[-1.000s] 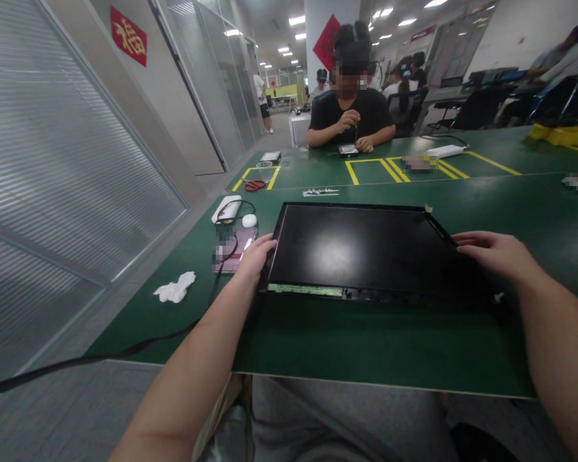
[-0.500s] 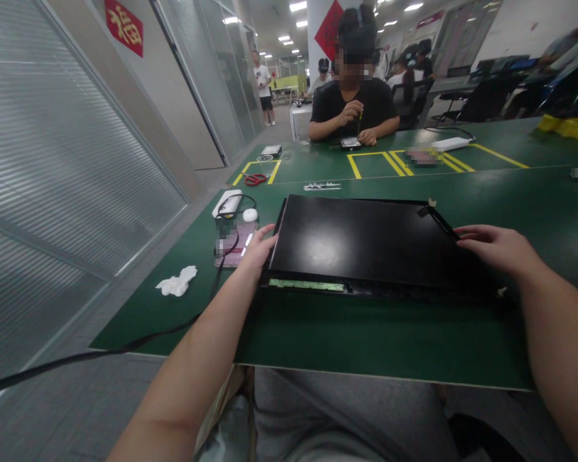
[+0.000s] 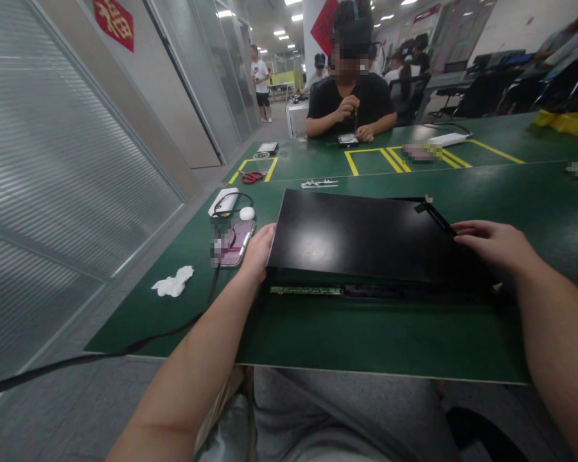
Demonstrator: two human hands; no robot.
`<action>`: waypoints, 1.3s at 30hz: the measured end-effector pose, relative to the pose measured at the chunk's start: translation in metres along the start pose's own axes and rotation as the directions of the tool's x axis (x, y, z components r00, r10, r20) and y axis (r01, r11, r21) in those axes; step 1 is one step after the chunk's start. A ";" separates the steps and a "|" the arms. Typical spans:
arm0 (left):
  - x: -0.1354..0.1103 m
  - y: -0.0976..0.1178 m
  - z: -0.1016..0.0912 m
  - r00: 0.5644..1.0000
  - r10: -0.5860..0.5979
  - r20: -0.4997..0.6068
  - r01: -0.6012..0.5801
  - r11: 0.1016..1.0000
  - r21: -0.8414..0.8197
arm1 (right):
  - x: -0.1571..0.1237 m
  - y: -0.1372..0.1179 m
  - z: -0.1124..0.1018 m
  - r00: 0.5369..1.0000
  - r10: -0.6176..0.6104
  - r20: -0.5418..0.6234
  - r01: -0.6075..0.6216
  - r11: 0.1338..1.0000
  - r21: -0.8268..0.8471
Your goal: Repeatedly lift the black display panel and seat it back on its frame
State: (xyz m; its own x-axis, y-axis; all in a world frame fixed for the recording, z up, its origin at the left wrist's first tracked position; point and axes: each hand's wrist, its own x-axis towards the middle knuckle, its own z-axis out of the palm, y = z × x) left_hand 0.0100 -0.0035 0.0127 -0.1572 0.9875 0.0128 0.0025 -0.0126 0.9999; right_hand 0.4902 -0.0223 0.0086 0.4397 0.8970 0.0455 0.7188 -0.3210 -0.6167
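A thin black display panel [image 3: 351, 237] lies tilted over a black frame [image 3: 390, 292], its left side raised. Below the panel's near edge a strip of green circuit board [image 3: 306, 290] shows in the frame. My left hand [image 3: 261, 250] is closed on the panel's left edge; the fingers underneath are partly hidden. At the right side, my right hand [image 3: 496, 244] grips the frame's edge, thumb and fingers close together. Small pale tabs stick out at the frame's right corners.
Left on the green table [image 3: 366, 346] are a phone [image 3: 241, 244], a white earbud case [image 3: 246, 213], a white power bank [image 3: 224, 202], a black cable [image 3: 158, 333] and crumpled tissue [image 3: 173, 282]. Red scissors [image 3: 252, 177] lie farther back. A person [image 3: 351, 102] works across the table.
The left side of the display panel has risen away from the frame, opening a gap along the near edge. My left hand has lifted with it; my right hand stays at the right edge.
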 end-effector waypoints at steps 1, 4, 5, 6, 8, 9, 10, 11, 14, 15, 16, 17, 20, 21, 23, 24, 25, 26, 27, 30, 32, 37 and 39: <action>0.000 0.001 0.001 0.999 0.037 -0.020 -0.037 0.999 0.001 | -0.001 -0.001 0.000 1.000 0.003 0.007 -0.003 1.000 0.006; -0.004 0.005 0.004 0.995 0.089 -0.040 -0.090 0.995 -0.044 | -0.002 -0.003 -0.001 1.000 0.002 0.021 -0.002 1.000 0.010; -0.007 0.008 0.004 0.997 0.072 -0.025 -0.074 0.995 -0.074 | -0.002 -0.004 -0.001 1.000 0.003 0.024 -0.003 1.000 0.006; -0.009 0.011 0.005 0.999 0.047 -0.004 -0.047 0.994 -0.102 | -0.002 -0.004 -0.001 1.000 0.007 0.028 -0.007 1.000 0.000; -0.015 0.016 0.005 0.994 -0.008 0.107 0.024 0.989 -0.146 | -0.001 -0.005 0.000 0.999 0.017 0.041 -0.017 1.000 -0.014; -0.017 0.018 0.005 0.989 -0.018 0.150 0.043 0.985 -0.166 | -0.001 -0.005 0.000 0.999 0.022 0.048 -0.021 1.000 -0.022; -0.018 0.020 0.004 0.984 -0.021 0.175 0.053 0.983 -0.177 | 0.000 -0.005 0.001 0.998 0.023 0.056 -0.021 0.999 -0.026; -0.019 0.021 0.004 0.982 -0.015 0.187 0.050 0.981 -0.185 | 0.001 -0.004 0.002 0.998 0.022 0.063 -0.020 0.999 -0.030; -0.017 0.020 0.002 0.986 0.036 0.162 -0.007 0.984 -0.177 | 0.003 -0.001 0.004 0.998 0.012 0.065 -0.010 1.000 -0.026; -0.016 0.019 0.001 0.987 0.054 0.153 -0.027 0.985 -0.170 | 0.004 0.001 0.005 0.998 0.013 0.061 -0.011 1.000 -0.019; -0.014 0.018 0.000 0.987 0.067 0.147 -0.043 0.986 -0.163 | 0.006 0.003 0.006 0.998 0.016 0.059 -0.015 1.000 -0.009; -0.013 0.017 0.000 0.987 0.078 0.144 -0.055 0.986 -0.158 | 0.008 0.005 0.008 0.998 0.019 0.057 -0.019 1.000 0.001; -0.011 0.014 -0.002 0.983 0.115 0.145 -0.094 0.985 -0.144 | 0.014 0.013 0.011 0.999 -0.007 0.054 0.007 1.000 0.015; -0.011 0.014 -0.002 0.980 0.132 0.148 -0.111 0.984 -0.140 | 0.016 0.015 0.011 0.998 -0.025 0.055 0.024 1.000 0.013; -0.011 0.015 -0.002 0.973 0.176 0.152 -0.156 0.979 -0.134 | 0.018 0.018 0.012 0.997 -0.047 0.063 0.046 0.999 0.017; -0.011 0.016 -0.002 0.968 0.198 0.152 -0.179 0.975 -0.131 | 0.018 0.018 0.012 0.997 -0.044 0.060 0.043 0.999 0.024; -0.011 0.016 -0.003 0.964 0.218 0.152 -0.199 0.972 -0.128 | 0.018 0.017 0.012 0.998 -0.031 0.049 0.029 0.999 0.027; -0.011 0.017 -0.003 0.960 0.234 0.153 -0.216 0.968 -0.125 | 0.016 0.015 0.012 1.000 -0.007 0.030 0.006 1.000 0.028; -0.011 0.018 -0.003 0.957 0.247 0.154 -0.229 0.966 -0.122 | 0.014 0.013 0.011 1.000 0.024 0.006 -0.024 0.999 0.033; -0.012 0.018 -0.003 0.948 0.275 0.163 -0.259 0.959 -0.113 | 0.006 0.002 0.010 0.990 0.133 -0.038 -0.129 0.986 0.104; -0.012 0.017 -0.004 0.942 0.292 0.167 -0.277 0.955 -0.107 | 0.001 -0.004 0.011 0.983 0.183 -0.033 -0.172 0.961 0.215; -0.011 0.014 -0.006 0.942 0.297 0.154 -0.277 0.951 -0.138 | -0.002 -0.011 0.012 0.973 0.230 -0.035 -0.173 0.815 0.554; -0.009 0.015 -0.007 0.947 0.294 0.132 -0.275 0.950 -0.145 | -0.002 -0.012 0.011 0.970 0.236 -0.059 -0.155 0.785 0.600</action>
State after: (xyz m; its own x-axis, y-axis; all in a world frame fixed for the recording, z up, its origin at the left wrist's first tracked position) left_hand 0.0047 -0.0140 0.0272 -0.0181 0.9517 0.3064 -0.0975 -0.3067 0.9468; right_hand 0.4746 -0.0165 0.0076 0.6282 0.7761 -0.0551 0.1732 -0.2085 -0.9626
